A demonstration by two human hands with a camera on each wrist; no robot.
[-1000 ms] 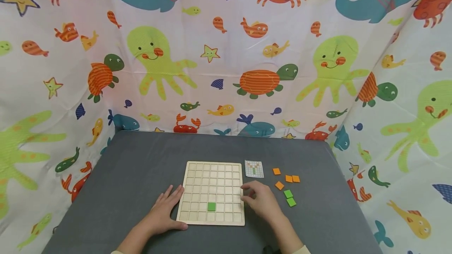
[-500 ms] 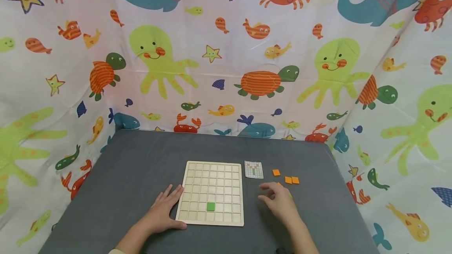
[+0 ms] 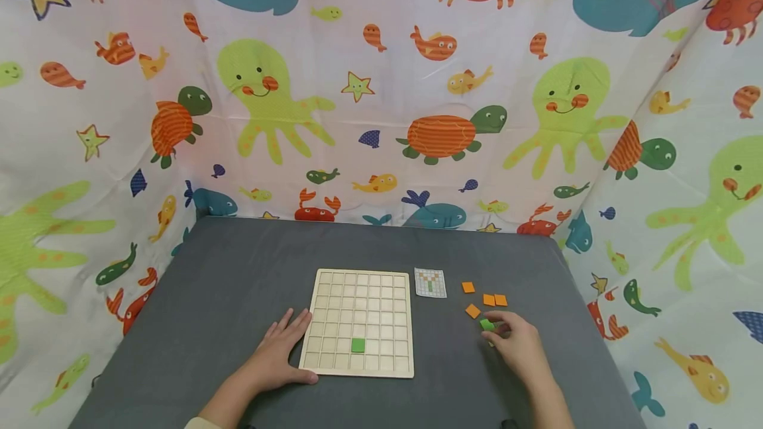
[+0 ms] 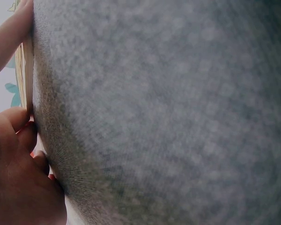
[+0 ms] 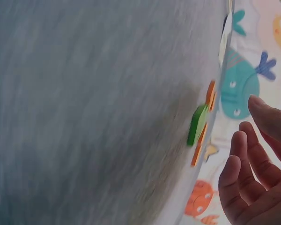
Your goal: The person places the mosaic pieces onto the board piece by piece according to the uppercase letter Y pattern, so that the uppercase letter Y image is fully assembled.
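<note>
A wooden grid board lies on the dark table, with one green square tile in a cell near its front. My left hand rests with spread fingers along the board's left edge, thumb at the front corner; the left wrist view shows the board's side against the fingers. My right hand hovers over the loose green tiles right of the board, thumb and fingers apart. In the right wrist view nothing sits between the fingertips, and a green tile lies on the table. The hand mostly hides another green tile.
Several orange tiles lie behind the green ones. A small printed card with a coloured grid pattern lies off the board's back right corner. A curtain with sea animals hangs around the table's back and sides.
My right hand has moved from the board's right edge rightward to the loose green tiles. My left hand has stayed at the board's left edge.
</note>
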